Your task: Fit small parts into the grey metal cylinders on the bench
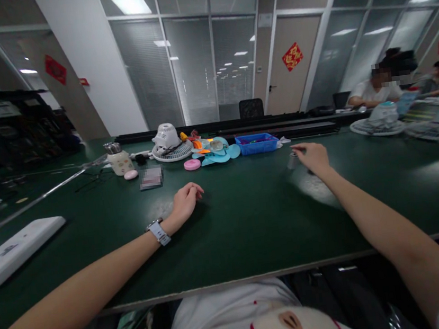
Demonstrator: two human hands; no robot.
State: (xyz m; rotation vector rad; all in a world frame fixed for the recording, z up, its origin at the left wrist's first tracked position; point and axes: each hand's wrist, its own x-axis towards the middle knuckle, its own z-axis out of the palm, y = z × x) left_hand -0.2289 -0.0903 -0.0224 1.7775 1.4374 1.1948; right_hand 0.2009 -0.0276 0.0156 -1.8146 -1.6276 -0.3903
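Note:
My right hand (315,158) is reached out over the table, its thumb and fingers pinched at the top of a small grey cylinder (292,161). The cylinder stands roughly upright, too small to name more exactly. My left hand (186,200) lies on the green tabletop (245,209) with loosely curled fingers, and nothing shows in it. A wristwatch (159,231) is on that wrist. Beyond the left hand are a round pink piece (192,164) and light-blue fan blades (218,151).
At the back stand a blue basket (257,144), a white fan part with a round grille (172,150) and a patterned bottle (120,160). A long white casing (18,250) lies at the left. Co-workers (378,86) sit at the far right, near other fan parts (385,118).

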